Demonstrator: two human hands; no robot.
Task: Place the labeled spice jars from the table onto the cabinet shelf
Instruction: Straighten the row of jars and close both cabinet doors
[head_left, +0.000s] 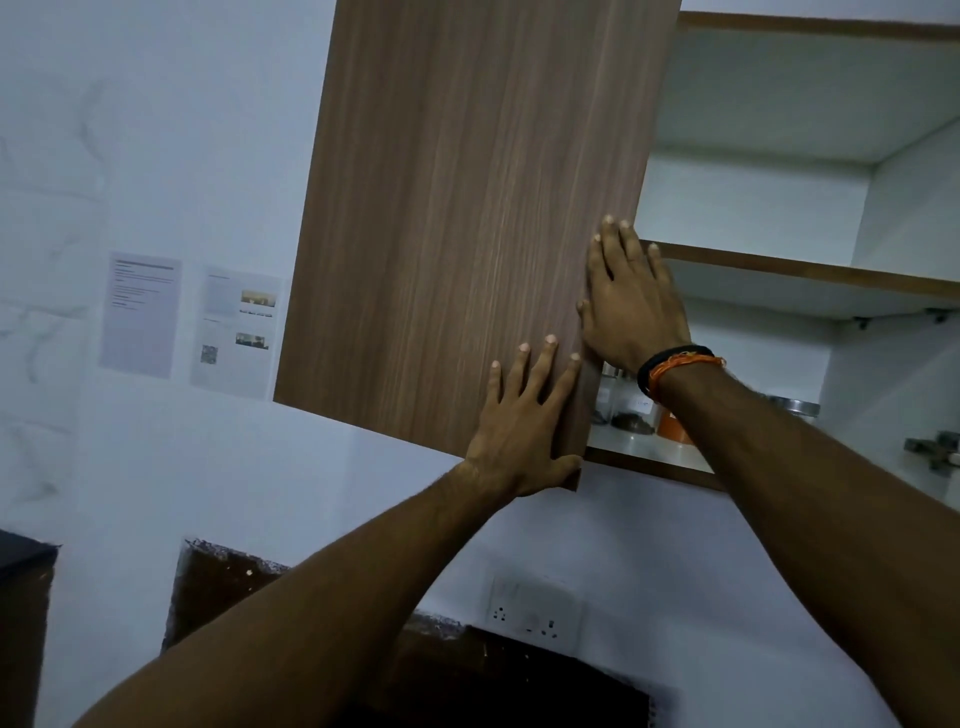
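A brown wood-grain cabinet door (457, 208) fills the upper middle of the view. My left hand (524, 431) lies flat on its lower right corner, fingers spread, thumb hooked under the bottom edge. My right hand (628, 306) rests flat on the door's right edge, fingers apart, with a black and orange band on the wrist. To the right of the door the cabinet stands open. On its bottom shelf (649, 457) stand labeled spice jars (631, 408) with metal lids, partly hidden by my right forearm. Another jar lid (792, 405) shows farther right.
The middle shelf (810, 270) and the space above it hold nothing visible. A metal hinge (932, 449) sits on the cabinet's right wall. Two printed sheets (192, 322) hang on the white wall at left. A wall socket (535, 613) is below the cabinet.
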